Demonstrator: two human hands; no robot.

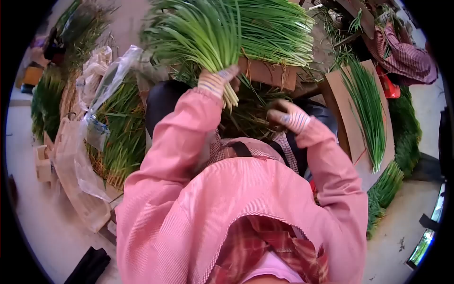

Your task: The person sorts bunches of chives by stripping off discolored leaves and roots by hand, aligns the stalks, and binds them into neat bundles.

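My left hand [222, 80] is closed round the pale stalks of a bunch of long green leaves [203, 38], whose leafy ends fan out up and to the left. The cut stalk ends stick out below the fist. To the right, over my lap, my right hand [286, 116] has its fingers curled and slightly blurred; whether anything is between them cannot be made out. A large pile of the same greens [279, 33] lies just behind my hands, on a cardboard piece [269, 73].
Right of my arm, a cardboard sheet [347, 120] bears a small bunch of greens [369, 113]. More greens [120, 132] lie at the left beside clear plastic [90, 156]. A co-worker's checked sleeve [406, 57] shows at the upper right. Loose leaves litter the floor.
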